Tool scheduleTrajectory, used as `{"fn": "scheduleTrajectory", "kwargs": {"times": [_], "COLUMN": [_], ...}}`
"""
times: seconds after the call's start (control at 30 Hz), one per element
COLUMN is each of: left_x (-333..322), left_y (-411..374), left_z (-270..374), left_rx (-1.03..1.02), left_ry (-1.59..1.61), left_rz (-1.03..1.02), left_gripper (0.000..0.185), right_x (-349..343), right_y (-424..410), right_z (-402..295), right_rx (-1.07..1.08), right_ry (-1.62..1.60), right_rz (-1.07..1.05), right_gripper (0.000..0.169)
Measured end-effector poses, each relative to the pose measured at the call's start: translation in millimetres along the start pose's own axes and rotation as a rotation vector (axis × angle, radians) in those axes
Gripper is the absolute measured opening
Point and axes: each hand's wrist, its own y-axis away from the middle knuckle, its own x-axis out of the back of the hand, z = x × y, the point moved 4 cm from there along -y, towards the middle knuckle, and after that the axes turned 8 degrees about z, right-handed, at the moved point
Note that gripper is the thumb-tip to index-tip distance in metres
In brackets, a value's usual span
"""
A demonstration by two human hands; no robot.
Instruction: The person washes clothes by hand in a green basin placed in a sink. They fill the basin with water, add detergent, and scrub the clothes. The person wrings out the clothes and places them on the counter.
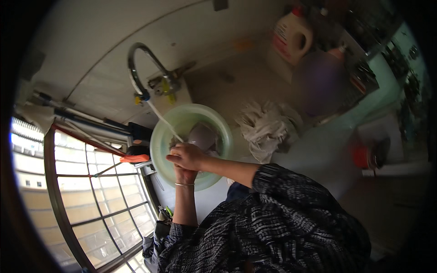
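Note:
My right hand (189, 157) lies across my left hand (185, 173) over the near part of a pale green plastic basin (158, 136). The two hands touch, and their overlap hides whether anything is between the fingers. A bangle (184, 184) circles the left wrist. From the curved chrome faucet (131, 65), a thin white stream of water (165, 123) runs down into the basin beside my hands. Wet greyish-mauve fabric (202, 137) bulges up inside the basin, partly hidden by the right hand.
Crumpled pale cloth (268, 128) lies right of the basin. A cream jug with a red cap (290, 37) and a blurred purple object (319, 82) stand at the far right. Long poles (92, 117) and a gridded window (99, 198) are on the left.

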Motion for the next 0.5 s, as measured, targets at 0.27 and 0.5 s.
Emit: {"fn": "scheduleTrajectory", "kwargs": {"times": [0.27,0.5], "left_x": [-95.7,-119.7], "left_y": [-28.7,-84.3], "left_z": [-34.3,-172.6], "left_rx": [-0.257,-0.097], "left_ry": [-0.174,-0.025], "left_rz": [0.225,0.181], "left_gripper": [0.050,0.047], "right_x": [148.3,302.3], "right_y": [31.1,30.7], "right_z": [9.5,42.5], "right_rx": [-0.671,-0.411], "right_ry": [-0.999,-0.949], "right_rz": [-0.097,0.254], "right_gripper": [0.046,0.045]}}
